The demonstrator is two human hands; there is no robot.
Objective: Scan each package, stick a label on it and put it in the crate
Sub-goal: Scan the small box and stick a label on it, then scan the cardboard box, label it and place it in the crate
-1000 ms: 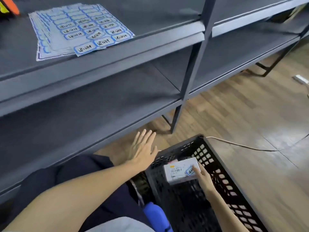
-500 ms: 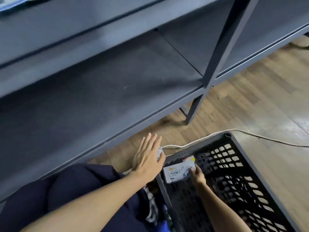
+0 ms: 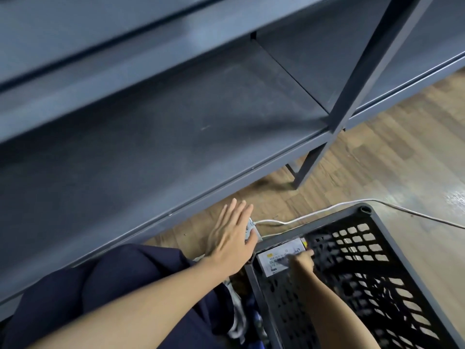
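A small white package (image 3: 276, 259) with a barcode label lies low in the black lattice crate (image 3: 392, 239), against its far left corner. My right hand (image 3: 300, 264) reaches into the crate and grips the package at its right end; the hand is blurred. Just left of the crate, my left hand (image 3: 234, 238) is held flat with straight fingers and holds nothing. It hovers over a white plug block (image 3: 253, 229) on the floor; I cannot tell whether it touches it.
Grey metal shelving (image 3: 176, 147) fills the upper left, with a slanted post (image 3: 324, 152) standing on the wooden floor (image 3: 402, 159). A white cable (image 3: 314, 215) runs past the crate's far edge. My dark blue trouser leg (image 3: 100, 285) lies at the lower left.
My right hand has carried the package down into the crate's far left corner. The view has tilted down, so the label sheets on the shelf are out of sight. My left hand has barely moved.
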